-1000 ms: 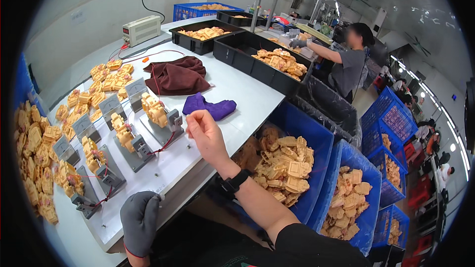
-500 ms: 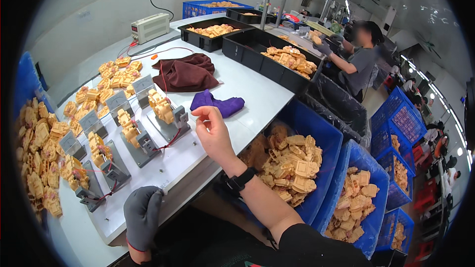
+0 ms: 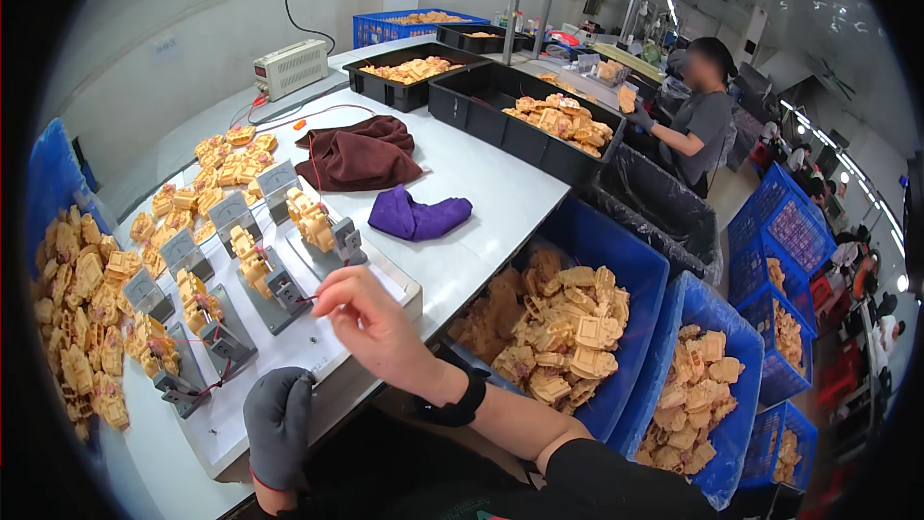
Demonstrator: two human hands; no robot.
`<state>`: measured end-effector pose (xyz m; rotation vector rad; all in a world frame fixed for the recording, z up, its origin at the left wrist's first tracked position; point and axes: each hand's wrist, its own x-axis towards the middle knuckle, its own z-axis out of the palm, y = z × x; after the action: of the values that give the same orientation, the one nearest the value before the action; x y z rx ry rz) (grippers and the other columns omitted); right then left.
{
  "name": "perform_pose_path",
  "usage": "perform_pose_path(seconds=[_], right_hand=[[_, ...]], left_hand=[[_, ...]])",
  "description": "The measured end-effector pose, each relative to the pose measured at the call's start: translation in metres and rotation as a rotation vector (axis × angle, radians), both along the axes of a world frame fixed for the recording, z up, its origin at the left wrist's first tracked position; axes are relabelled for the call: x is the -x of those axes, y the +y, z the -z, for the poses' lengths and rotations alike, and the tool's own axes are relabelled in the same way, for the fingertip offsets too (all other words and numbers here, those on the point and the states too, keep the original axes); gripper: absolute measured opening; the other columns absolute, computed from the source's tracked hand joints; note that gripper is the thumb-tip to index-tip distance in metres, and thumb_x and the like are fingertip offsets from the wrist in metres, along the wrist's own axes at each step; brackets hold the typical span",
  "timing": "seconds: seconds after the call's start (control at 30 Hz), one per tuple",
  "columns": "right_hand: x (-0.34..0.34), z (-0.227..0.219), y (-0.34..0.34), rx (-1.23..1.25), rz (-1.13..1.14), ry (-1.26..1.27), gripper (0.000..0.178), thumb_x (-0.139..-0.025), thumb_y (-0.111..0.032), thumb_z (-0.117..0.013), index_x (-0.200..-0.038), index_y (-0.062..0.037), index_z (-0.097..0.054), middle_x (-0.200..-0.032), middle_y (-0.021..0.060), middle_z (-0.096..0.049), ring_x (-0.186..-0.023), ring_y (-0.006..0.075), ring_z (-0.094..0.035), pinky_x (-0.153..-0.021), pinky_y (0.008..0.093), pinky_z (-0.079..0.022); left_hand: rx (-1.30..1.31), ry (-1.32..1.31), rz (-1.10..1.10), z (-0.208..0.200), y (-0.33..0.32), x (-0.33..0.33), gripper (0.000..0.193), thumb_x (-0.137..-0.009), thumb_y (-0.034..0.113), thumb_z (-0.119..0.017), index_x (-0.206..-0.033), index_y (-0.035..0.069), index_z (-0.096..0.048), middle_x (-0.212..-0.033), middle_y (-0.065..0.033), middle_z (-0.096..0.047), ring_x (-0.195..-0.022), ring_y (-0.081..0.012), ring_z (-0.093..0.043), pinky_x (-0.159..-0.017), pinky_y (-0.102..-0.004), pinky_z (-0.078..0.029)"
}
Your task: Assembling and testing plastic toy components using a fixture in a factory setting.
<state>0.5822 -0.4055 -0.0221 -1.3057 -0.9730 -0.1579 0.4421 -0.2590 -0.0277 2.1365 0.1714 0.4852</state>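
Observation:
My right hand (image 3: 373, 335), bare with a dark wristband, hovers over the white board (image 3: 298, 354), fingers loosely bent and apart, nothing visible in them. Its fingertips are beside the red wire and grey end block of a test fixture (image 3: 279, 300) holding a yellow plastic housing (image 3: 252, 266). My left hand (image 3: 277, 424), in a grey glove, is closed at the board's front edge; its palm is hidden. Several such fixtures stand in a row, each with a yellow housing, such as the nearest housing (image 3: 152, 345). Small dial meters (image 3: 231, 216) stand behind them.
Loose yellow housings (image 3: 231, 166) lie behind the meters. Brown cloth (image 3: 358, 152), purple cloth (image 3: 420, 214) and a power supply (image 3: 291, 67) are farther back. Black trays (image 3: 520, 116) and blue bins (image 3: 616, 385) hold more housings. A co-worker (image 3: 703, 116) stands at the far right.
My right hand has moved left and nearer to me, from the farthest fixture's end block to the one before it. The left hand stays put. The co-worker's hands have shifted.

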Motion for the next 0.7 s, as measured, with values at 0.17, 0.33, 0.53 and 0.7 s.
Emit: perform_pose_path(seconds=[0.17, 0.33, 0.53, 0.7], right_hand=[[0.022, -0.008, -0.001, 0.009, -0.148, 0.081, 0.017, -0.093, 0.004, -0.056, -0.104, -0.0081, -0.06, -0.111, 0.0035, -0.056, -0.083, 0.0081, -0.053, -0.069, 0.0204, -0.043], [0.025, 0.0, -0.001, 0.039, -0.27, 0.088, 0.02, -0.094, 0.001, -0.058, -0.113, -0.0047, -0.06, -0.106, 0.006, -0.062, -0.089, 0.0108, -0.062, -0.073, 0.0217, -0.048], [0.007, -0.009, -0.038, 0.143, 0.014, 0.209, 0.017, -0.096, -0.002, -0.056, -0.113, -0.0012, -0.063, -0.097, 0.0063, -0.066, -0.085, 0.0125, -0.065, -0.075, 0.0253, -0.051], [-0.04, 0.006, -0.063, 0.236, 0.354, 0.04, 0.015, -0.099, -0.008, -0.056, -0.109, -0.0005, -0.063, -0.096, 0.0047, -0.063, -0.086, 0.0113, -0.059, -0.078, 0.0242, -0.046]], left_hand=[[0.049, -0.008, 0.015, 0.005, -0.001, 0.0, 0.009, -0.089, 0.006, -0.058, -0.09, -0.001, -0.063, -0.081, -0.014, -0.065, -0.075, -0.0281, -0.062, -0.071, -0.0363, -0.047], [0.103, -0.02, -0.036, 0.006, -0.003, 0.011, 0.008, -0.089, 0.003, -0.057, -0.091, -0.001, -0.063, -0.079, -0.0113, -0.063, -0.072, -0.0227, -0.06, -0.068, -0.0326, -0.046], [0.109, -0.176, -0.218, 0.001, 0.007, 0.084, 0.014, -0.081, -0.007, -0.059, -0.087, 0.004, -0.064, -0.074, -0.0041, -0.055, -0.067, -0.0129, -0.051, -0.061, -0.0272, -0.04], [0.135, -0.315, -0.633, 0.017, 0.039, 0.127, 0.016, -0.083, -0.012, -0.055, -0.093, 0.001, -0.054, -0.094, -0.0045, -0.052, -0.083, -0.0105, -0.048, -0.075, -0.023, -0.04]])
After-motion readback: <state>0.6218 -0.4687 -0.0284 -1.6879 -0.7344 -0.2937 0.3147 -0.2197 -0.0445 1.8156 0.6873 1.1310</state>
